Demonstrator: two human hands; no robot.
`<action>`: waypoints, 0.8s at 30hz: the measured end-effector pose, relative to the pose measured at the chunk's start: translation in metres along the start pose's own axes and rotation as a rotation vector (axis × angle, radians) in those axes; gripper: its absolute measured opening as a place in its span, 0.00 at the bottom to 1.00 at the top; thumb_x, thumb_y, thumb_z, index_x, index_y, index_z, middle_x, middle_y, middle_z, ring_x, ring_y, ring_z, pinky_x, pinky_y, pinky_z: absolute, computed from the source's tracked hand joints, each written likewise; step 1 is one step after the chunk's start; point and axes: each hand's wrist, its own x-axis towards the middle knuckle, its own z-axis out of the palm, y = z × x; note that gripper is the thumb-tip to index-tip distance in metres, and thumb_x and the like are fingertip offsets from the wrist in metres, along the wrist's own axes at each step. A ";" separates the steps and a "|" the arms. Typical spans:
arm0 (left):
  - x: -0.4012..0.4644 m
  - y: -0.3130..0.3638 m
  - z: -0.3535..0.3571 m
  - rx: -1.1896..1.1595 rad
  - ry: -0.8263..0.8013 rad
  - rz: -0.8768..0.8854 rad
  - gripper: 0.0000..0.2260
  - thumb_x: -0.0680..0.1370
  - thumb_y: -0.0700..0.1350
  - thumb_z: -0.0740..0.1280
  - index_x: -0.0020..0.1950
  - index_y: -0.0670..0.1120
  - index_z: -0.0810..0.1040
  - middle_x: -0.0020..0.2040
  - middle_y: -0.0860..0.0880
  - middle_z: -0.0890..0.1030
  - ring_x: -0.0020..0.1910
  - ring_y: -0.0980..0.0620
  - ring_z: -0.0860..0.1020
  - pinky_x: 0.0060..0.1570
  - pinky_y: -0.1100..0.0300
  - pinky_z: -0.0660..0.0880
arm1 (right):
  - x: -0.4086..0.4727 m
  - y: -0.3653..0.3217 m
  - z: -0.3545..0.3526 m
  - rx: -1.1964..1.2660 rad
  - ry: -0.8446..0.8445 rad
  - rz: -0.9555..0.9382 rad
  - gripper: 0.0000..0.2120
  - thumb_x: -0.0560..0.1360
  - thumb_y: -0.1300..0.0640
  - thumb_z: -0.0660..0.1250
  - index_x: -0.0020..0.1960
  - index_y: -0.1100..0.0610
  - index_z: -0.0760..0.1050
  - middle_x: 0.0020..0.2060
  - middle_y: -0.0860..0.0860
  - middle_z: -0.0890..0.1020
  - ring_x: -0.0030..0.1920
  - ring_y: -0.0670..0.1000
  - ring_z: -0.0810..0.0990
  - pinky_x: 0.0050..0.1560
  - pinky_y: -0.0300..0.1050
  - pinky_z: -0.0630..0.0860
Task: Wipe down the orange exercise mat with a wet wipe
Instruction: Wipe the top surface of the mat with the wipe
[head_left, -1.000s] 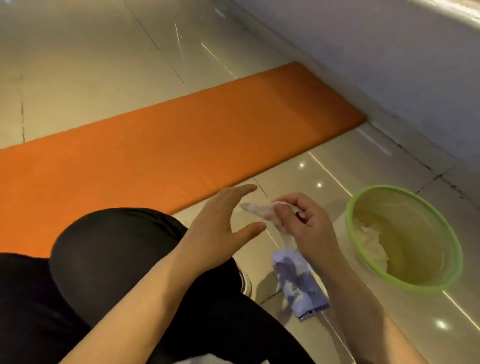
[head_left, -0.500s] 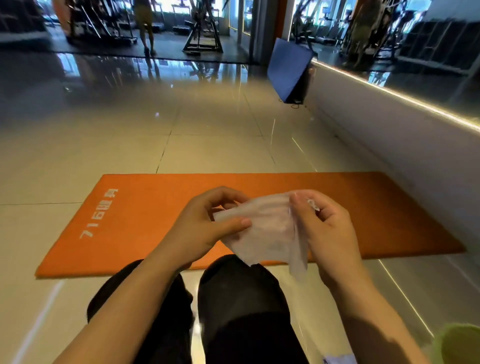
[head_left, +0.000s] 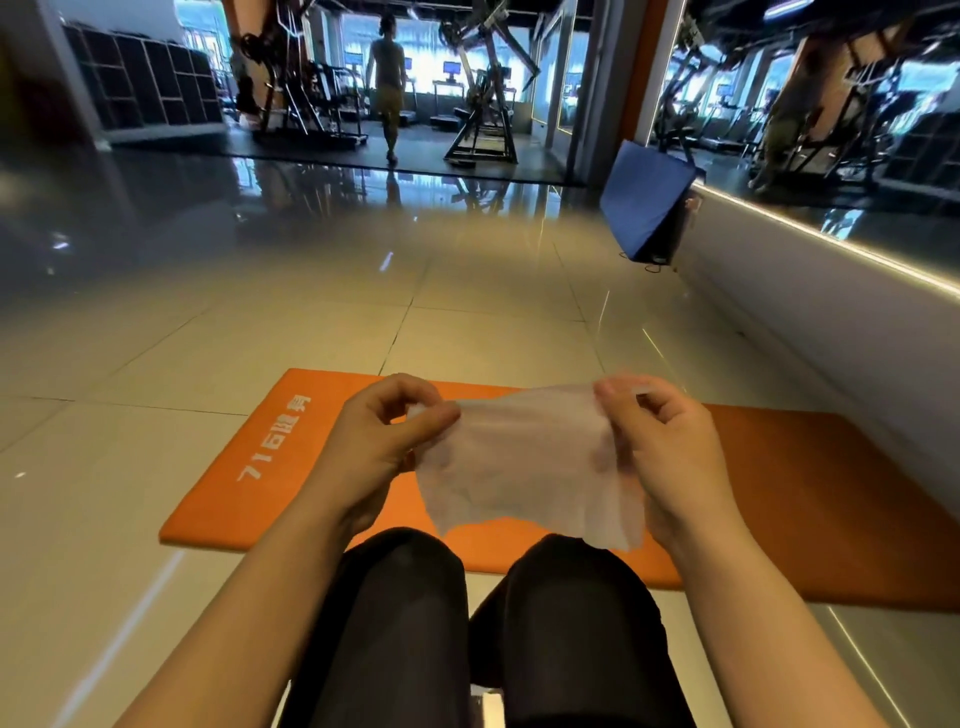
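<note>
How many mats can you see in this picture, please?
2: an orange mat flat on the floor beyond the knees, and a blue mat leaning at the right wall. Others may be hidden.

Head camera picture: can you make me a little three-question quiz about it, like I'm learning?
1. True or false: the thin white wet wipe is already lying flat on the long orange exercise mat.
2. Which hands hold the wipe? A) left hand only B) right hand only C) both
3. Fill in: the folded blue mat leans against the ____.

Key
1. False: it is held up, spread above the mat.
2. C: each hand pinches one top corner.
3. Wall.
</note>
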 end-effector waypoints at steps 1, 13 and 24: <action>0.003 -0.001 0.001 -0.014 0.043 0.012 0.06 0.74 0.37 0.70 0.39 0.44 0.76 0.33 0.57 0.78 0.34 0.60 0.77 0.29 0.66 0.73 | 0.002 0.002 -0.001 0.022 -0.007 0.011 0.05 0.77 0.58 0.68 0.44 0.56 0.81 0.32 0.45 0.82 0.34 0.43 0.79 0.34 0.37 0.75; 0.056 -0.024 0.003 0.169 0.190 0.063 0.12 0.77 0.31 0.67 0.46 0.49 0.81 0.42 0.55 0.83 0.37 0.60 0.80 0.33 0.66 0.77 | 0.065 0.043 -0.005 0.062 0.100 0.065 0.10 0.76 0.63 0.69 0.49 0.50 0.72 0.39 0.52 0.80 0.37 0.48 0.79 0.34 0.44 0.76; 0.092 -0.010 -0.001 0.301 0.149 0.171 0.15 0.75 0.39 0.73 0.55 0.57 0.81 0.58 0.58 0.76 0.51 0.57 0.79 0.47 0.60 0.80 | 0.111 0.044 0.004 0.019 0.030 -0.031 0.10 0.78 0.66 0.65 0.45 0.51 0.76 0.45 0.49 0.81 0.49 0.53 0.80 0.42 0.48 0.79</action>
